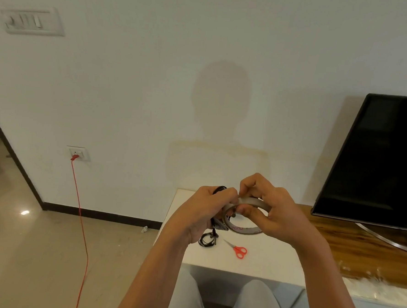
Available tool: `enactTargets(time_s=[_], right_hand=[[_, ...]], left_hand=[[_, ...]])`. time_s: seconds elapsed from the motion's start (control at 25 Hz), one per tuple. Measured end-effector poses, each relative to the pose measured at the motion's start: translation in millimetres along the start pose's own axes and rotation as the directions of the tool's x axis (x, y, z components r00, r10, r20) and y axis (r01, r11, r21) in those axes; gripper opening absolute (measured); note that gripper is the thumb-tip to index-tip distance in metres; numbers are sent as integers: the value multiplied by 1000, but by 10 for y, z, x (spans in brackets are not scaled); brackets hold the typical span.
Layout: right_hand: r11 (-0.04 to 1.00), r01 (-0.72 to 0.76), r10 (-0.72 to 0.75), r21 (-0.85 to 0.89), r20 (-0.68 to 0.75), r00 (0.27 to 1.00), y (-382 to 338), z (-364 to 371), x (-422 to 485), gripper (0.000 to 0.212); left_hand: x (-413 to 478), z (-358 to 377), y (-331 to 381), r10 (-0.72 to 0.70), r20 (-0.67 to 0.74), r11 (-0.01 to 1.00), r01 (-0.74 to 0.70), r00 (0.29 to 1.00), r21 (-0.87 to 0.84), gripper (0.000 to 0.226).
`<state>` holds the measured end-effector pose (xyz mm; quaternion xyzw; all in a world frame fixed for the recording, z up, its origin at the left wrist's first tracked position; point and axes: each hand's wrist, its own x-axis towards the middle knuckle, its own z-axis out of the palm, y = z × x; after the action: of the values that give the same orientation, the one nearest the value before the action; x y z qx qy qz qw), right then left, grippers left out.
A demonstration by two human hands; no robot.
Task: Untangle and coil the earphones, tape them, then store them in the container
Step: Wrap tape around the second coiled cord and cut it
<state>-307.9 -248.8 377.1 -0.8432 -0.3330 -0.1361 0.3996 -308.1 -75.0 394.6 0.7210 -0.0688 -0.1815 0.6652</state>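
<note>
From my feed, both hands are up over the white surface (262, 260), working the tape roll (243, 218) between them. Left hand (208, 211) has its fingers curled around a black bundle of earphones (219, 190), with the thumb pressed against the roll's top edge. A loop of the cable sticks out above the knuckles and more hangs down below the palm, the tail of it ending in a small tangle lying on the surface near the wrist. Right hand (273, 210) has its fingers clamped on the roll, index and thumb pinching at the outer rim right where it meets the left thumb, the rest wrapped around the far side. The roll is tilted, its open center facing me-ish, and I can see some red print inside the core but can't read it.

Red scissors (238, 248) lie flat on the surface just below the roll, blades pointing up-left, well clear of both hands. A dark TV (378, 159) stands on the right on a wood top. A red cord (81, 217) runs from a wall socket down to the floor on the left.
</note>
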Motion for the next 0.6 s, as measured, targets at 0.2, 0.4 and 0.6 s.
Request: enactTargets(time_s=[0.2, 0.4, 0.6], right_hand=[[1000, 8, -8, -19, 3, 1000, 3, 24, -14, 24], [1000, 24, -25, 15, 13, 1000, 1, 42, -19, 21], [1000, 27, -27, -5, 5, 1000, 9, 21, -26, 21]], left_hand=[[5, -11, -10, 5, 18, 1000, -5, 1000, -3, 34], [4, -38, -17, 7, 29, 1000, -6, 1000, -5, 32], [-14, -48, -32, 12, 56, 1000, -11, 998, -18, 40]])
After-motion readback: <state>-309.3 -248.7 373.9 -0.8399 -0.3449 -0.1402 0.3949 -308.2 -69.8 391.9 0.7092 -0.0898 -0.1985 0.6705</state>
